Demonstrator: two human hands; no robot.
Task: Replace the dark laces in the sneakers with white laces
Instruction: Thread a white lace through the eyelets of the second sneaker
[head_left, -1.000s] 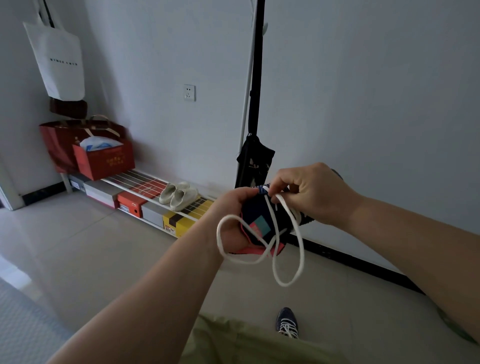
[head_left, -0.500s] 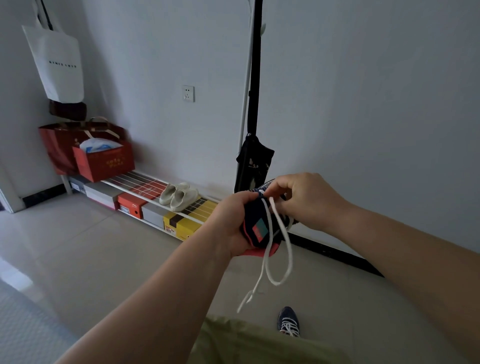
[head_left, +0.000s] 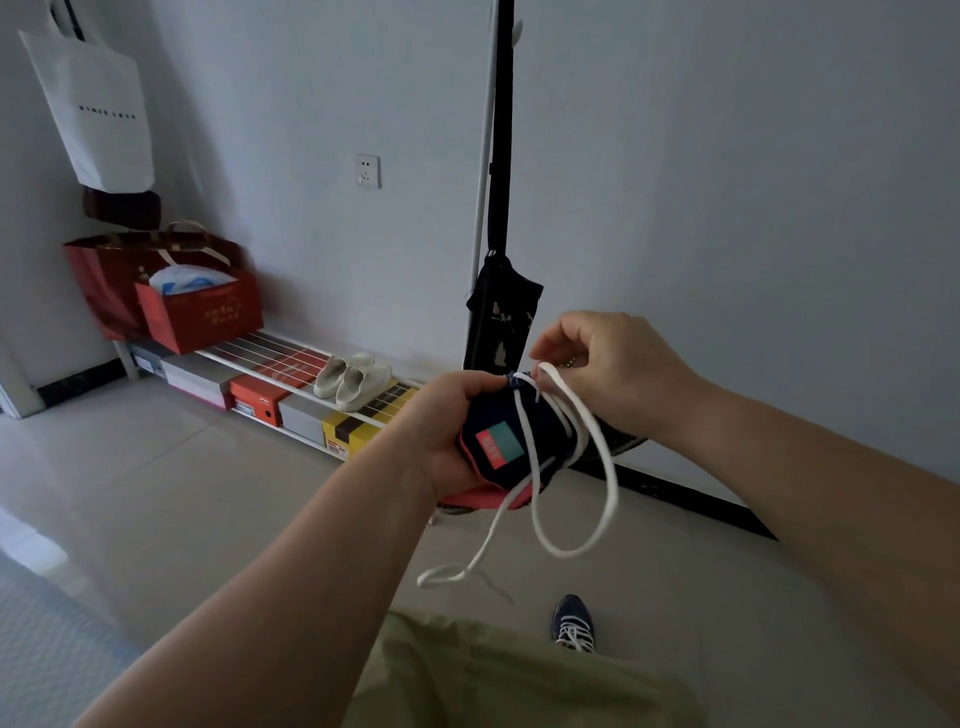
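**A:** What does the head camera show?

**B:** Only that one view, looking down at two bare forearms. The left hand (head_left: 447, 431) grips a dark sneaker (head_left: 511, 441), fingers curled round its heel end, holding it up in front of the body. A teal-and-pink tab on the tongue faces the camera. The right hand (head_left: 608, 371) pinches a white lace (head_left: 602, 483) just above the top eyelets, fingertips closed on it. One loop of lace hangs below the shoe, and a free end trails lower still.

**A:** So which step is this?

**B:** Judging by the pinch, threading or drawing lace through an upper eyelet — nearly the end of this shoe. A second sneaker (head_left: 573, 621) lies on the tiled floor (head_left: 208, 467) well below, already showing white laces.

**A:** How to do it well?

**B:** Keep the shoe braced steady, pull the lace straight out of the eyelet and not sideways, and watch that the hanging loop does not twist or knot. I cannot tell whether both ends are even — checking that would be wise.
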